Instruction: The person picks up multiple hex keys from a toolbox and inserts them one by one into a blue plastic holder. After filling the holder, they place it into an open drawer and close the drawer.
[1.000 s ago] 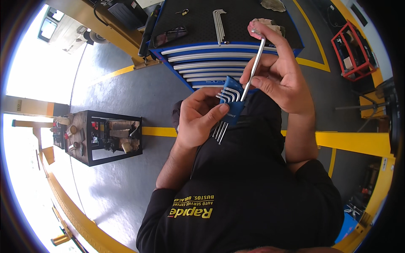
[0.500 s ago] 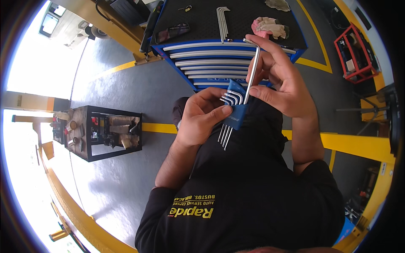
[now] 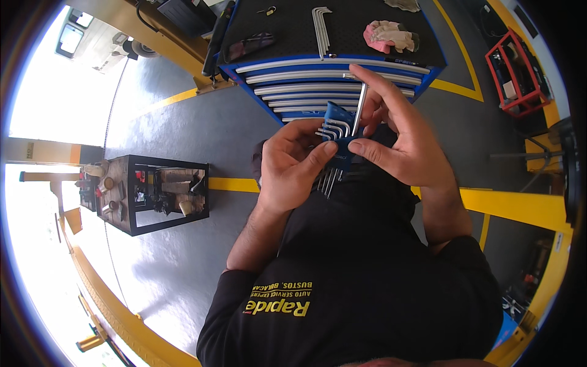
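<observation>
Black shirt [image 3: 367, 287]: nearest me, at six o'clock; yellow lettering on the chest, upside down in my view.
Left hand [image 3: 292, 170]: just under centre, fingers closed on the blue holder [image 3: 343, 159], thumb flat on its face.
Right hand [image 3: 406, 144]: two o'clock, partly curled round the large hex key [image 3: 360, 109], index fingertip at its bent end, thumb at the holder's edge.
Holder: just off centre toward one o'clock; pale lettering partly covered by the right thumb. Smaller hex keys [image 3: 335, 129] sit in it, straight ends poking out below.
Tool cabinet [image 3: 284, 35]: twelve o'clock, blue, silver-edged drawers, black textured top; I see lettering on its front, partly blocked.
On its top: long hex keys [image 3: 320, 33] in a row, pink-and-white cloth bundle [image 3: 391, 38] at one o'clock.
Floor [image 3: 195, 128]: glossy grey, yellow lines.
Desk [image 3: 130, 196]: nine o'clock, black frame, worn wooden top, clutter.
Yellow beam [image 3: 513, 208]: three o'clock.
Red cart [image 3: 495, 84]: two o'clock.
Pale vehicle [image 3: 101, 50]: ten o'clock, farthest, in glare.
</observation>
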Action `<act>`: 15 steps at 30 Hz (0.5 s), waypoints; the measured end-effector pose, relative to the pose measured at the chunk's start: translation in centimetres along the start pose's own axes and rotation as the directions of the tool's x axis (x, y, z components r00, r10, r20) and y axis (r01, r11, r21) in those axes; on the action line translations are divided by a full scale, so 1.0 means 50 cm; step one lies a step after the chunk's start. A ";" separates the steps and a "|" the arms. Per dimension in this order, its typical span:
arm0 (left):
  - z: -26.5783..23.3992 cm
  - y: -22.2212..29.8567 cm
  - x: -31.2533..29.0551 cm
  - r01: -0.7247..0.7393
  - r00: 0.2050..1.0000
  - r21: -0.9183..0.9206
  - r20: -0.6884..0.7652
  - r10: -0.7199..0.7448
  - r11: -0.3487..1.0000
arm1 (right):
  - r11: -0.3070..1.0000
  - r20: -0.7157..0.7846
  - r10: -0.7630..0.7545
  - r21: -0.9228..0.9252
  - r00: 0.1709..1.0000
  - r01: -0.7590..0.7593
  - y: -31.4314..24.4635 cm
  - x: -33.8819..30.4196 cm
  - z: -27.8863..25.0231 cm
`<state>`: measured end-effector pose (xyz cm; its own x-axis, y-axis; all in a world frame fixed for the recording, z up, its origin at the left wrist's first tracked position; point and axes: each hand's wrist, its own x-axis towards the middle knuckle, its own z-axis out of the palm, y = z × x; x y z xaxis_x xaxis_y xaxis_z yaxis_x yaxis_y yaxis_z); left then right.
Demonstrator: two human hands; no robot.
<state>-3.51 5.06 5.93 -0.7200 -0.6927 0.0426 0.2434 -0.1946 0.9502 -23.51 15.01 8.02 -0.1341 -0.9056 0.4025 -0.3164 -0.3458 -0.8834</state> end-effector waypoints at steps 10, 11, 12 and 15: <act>-0.004 -0.014 0.007 -0.055 0.997 0.072 -0.057 0.059 0.996 | 0.949 -0.028 -0.087 -0.308 0.996 0.074 -0.001 -0.005 0.023; -0.004 -0.014 0.009 -0.053 0.996 0.059 -0.065 0.057 0.997 | 0.941 -0.022 -0.088 -0.331 0.996 0.076 -0.001 -0.005 0.026; -0.003 -0.014 0.010 -0.051 0.996 0.046 -0.073 0.054 0.998 | 0.933 -0.018 -0.087 -0.351 0.996 0.076 -0.003 -0.006 0.029; 0.004 -0.009 0.012 -0.069 0.993 0.022 -0.094 0.070 0.997 | 0.901 -0.044 -0.114 -0.426 0.993 0.084 -0.009 -0.006 0.039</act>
<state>-4.19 4.84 5.58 -0.6371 -0.7666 0.0802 0.2782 -0.1317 0.9515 -21.47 14.97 7.83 -0.1388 -0.8486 0.5105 -0.6961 -0.2830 -0.6598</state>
